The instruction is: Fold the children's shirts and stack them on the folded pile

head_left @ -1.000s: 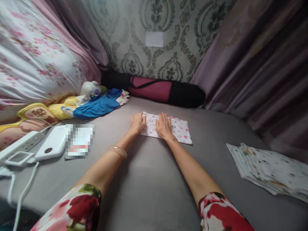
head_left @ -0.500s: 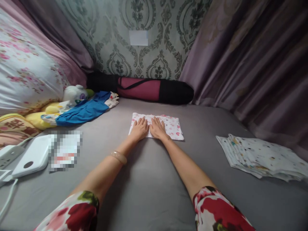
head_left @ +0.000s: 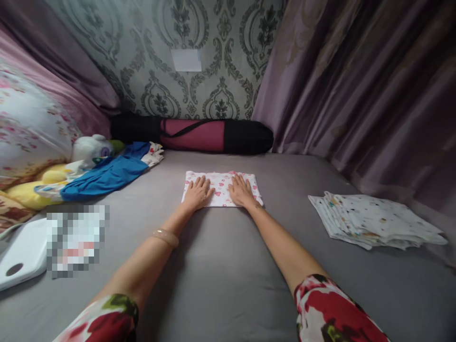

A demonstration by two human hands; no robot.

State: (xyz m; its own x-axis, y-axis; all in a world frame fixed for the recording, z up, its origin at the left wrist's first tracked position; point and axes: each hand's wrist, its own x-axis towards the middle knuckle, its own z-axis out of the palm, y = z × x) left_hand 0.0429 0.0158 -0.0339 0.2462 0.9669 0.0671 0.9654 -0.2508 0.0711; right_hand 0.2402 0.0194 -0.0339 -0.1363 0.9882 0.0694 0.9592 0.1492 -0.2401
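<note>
A folded white cloth (head_left: 221, 189) with pink hearts and small prints lies flat on the grey sheet (head_left: 221, 266), in the middle of the view. My left hand (head_left: 198, 192) rests palm down on its left part, fingers stretched out and slightly spread. On the right part lies my right hand (head_left: 242, 190), also flat with its fingers apart. Between the two hands the printed fabric shows. Neither hand grips the cloth; both press or rest on top of it. What is under the palms is hidden.
Folded white printed cloths (head_left: 377, 221) lie in a stack at the right. A long maroon and black bag (head_left: 192, 135) lies along the wall. At left are blue clothing (head_left: 107, 175), a plush toy (head_left: 92, 149), a white device (head_left: 26, 251) and a blurred-out item (head_left: 78, 242).
My hands have slid apart over the cloth, from close together at its middle towards its left and right sides. The camera view has turned a little to the right.
</note>
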